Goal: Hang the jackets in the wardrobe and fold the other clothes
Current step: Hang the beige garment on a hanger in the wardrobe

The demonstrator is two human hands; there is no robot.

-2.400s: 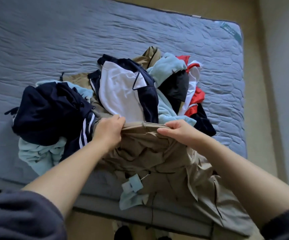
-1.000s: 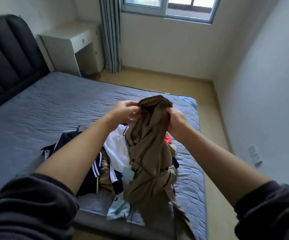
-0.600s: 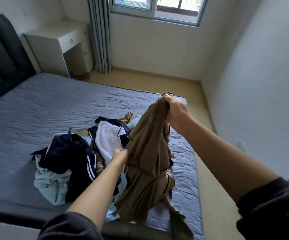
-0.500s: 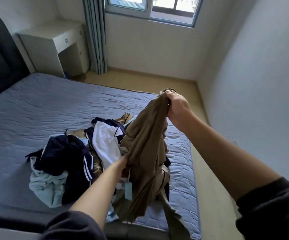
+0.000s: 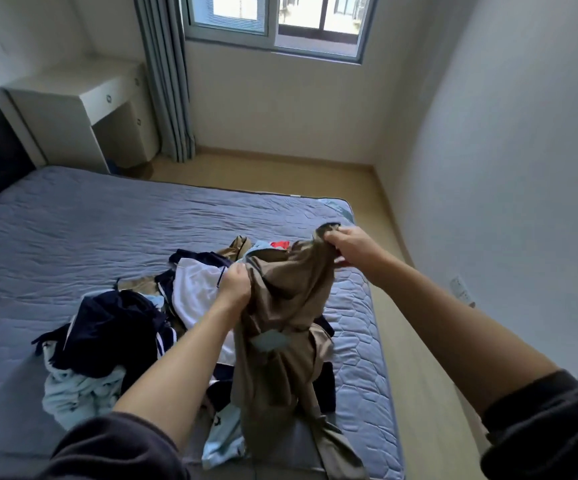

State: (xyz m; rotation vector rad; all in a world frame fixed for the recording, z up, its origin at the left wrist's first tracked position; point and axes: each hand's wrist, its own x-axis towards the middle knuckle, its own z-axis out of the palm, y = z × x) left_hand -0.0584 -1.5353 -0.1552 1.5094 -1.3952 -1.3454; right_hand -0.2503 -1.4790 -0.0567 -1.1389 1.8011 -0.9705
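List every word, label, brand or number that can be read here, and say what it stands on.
No text here can be read.
The pale blue tag hanging on the brown garment: too blurred to read.
The teal label at the far corner of the mattress: too small to read.

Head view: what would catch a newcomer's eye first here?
The brown garment, held up between the left hand and the right hand over the near right part of the grey mattress. Left of it, a jumbled pile of clothes in navy, white and pale blue lies on that mattress.
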